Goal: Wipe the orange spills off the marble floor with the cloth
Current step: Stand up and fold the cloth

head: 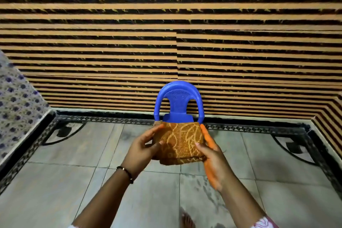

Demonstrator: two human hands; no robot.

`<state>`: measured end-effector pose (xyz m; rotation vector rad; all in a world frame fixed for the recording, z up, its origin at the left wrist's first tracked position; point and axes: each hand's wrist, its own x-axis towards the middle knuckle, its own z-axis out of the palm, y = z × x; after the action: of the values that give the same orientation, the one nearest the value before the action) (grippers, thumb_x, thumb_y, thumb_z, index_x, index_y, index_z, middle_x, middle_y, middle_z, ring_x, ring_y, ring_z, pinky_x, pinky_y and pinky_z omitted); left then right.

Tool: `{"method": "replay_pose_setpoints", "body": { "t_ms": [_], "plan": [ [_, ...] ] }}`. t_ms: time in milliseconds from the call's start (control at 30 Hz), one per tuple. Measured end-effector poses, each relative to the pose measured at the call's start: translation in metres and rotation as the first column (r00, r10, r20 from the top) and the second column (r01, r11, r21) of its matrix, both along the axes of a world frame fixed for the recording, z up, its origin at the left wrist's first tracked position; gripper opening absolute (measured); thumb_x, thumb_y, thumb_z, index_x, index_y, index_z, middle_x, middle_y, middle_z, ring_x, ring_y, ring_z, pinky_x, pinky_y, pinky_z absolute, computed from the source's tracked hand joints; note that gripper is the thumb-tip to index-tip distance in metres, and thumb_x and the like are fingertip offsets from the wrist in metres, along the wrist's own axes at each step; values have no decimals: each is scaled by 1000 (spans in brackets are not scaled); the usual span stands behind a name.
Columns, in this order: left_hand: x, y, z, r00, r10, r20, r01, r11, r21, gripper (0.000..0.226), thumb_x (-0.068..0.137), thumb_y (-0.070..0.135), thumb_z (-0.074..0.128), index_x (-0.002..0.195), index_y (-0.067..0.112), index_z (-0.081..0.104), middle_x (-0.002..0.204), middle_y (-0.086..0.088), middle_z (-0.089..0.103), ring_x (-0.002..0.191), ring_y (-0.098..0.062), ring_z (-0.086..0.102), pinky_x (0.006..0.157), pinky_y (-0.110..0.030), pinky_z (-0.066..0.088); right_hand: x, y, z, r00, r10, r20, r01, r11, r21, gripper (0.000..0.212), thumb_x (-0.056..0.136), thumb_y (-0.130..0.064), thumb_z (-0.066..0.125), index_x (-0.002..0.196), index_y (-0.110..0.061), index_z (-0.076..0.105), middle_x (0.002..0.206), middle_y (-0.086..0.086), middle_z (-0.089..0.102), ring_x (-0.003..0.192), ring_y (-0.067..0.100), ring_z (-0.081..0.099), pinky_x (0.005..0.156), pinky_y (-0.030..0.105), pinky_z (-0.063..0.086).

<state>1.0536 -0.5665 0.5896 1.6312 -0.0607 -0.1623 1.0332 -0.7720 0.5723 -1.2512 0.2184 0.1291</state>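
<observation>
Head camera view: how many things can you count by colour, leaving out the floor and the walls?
Blue: 1, the plastic chair
Orange-brown: 1, the folded cloth, held by left hand and right hand
Dark: 1, the bracelet
Total: 3
</observation>
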Motion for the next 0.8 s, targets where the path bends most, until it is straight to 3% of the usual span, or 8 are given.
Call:
{"method": "replay_pose_setpoints", "body": {
  "t_ms": [67,167,400,500,633,733,800],
  "plan": [
    [34,-9,-5,999,35,19,-34,999,-12,50,87,-6,55,116,34,62,119,10,65,107,-14,62,76,-30,56,39,-6,-5,1000,-7,-5,7,1000,19,50,92,-7,53,132,-38,51,135,-5,58,123,11,54,107,34,38],
    [80,-19,-13,997,83,-7,-83,997,-5,56,84,-14,53,115,31,62,116,14,63,95,-7,65,70,-28,56,94,-14,-16,998,10,-57,-8,1000,25,50,93,-2,50,127,-38,53,134,-1,58,121,15,55,97,28,44],
    [203,-30,-46,993,40,-108,-39,999,4,46,88,-7,55,122,22,59,118,10,62,93,-4,66,71,-28,57,212,-27,-47,984,-17,-175,23,999,30,57,89,7,43,127,-34,53,131,0,59,112,13,58,74,21,46],
    [264,-30,-67,986,-23,-167,29,999,30,44,89,-3,56,126,20,57,118,7,63,95,-8,65,75,-33,58,265,-28,-66,958,-57,-282,63,998,15,55,90,7,44,126,-32,54,130,3,60,110,16,60,72,24,48],
    [339,-31,-97,956,-76,-282,91,995,42,42,89,-2,56,123,23,56,112,-3,65,90,-17,67,77,-41,58,332,-37,-93,915,-61,-399,60,998,-14,53,92,8,42,131,-26,52,107,7,69,96,23,63,76,35,50],
    [380,-37,-123,927,-118,-356,146,988,53,41,90,-4,55,123,18,53,108,3,63,85,-10,67,75,-34,58,370,-41,-117,894,-71,-443,48,997,-63,52,87,1,54,125,-34,56,121,35,52,94,29,54,78,41,46],
    [405,-42,-146,911,-115,-397,160,984,81,40,89,-6,54,124,14,53,104,5,63,81,-3,66,69,-26,56,396,-44,-137,884,-75,-461,30,994,-103,49,85,-10,60,129,-32,54,125,28,56,98,29,58,76,40,52]
  ]
}}
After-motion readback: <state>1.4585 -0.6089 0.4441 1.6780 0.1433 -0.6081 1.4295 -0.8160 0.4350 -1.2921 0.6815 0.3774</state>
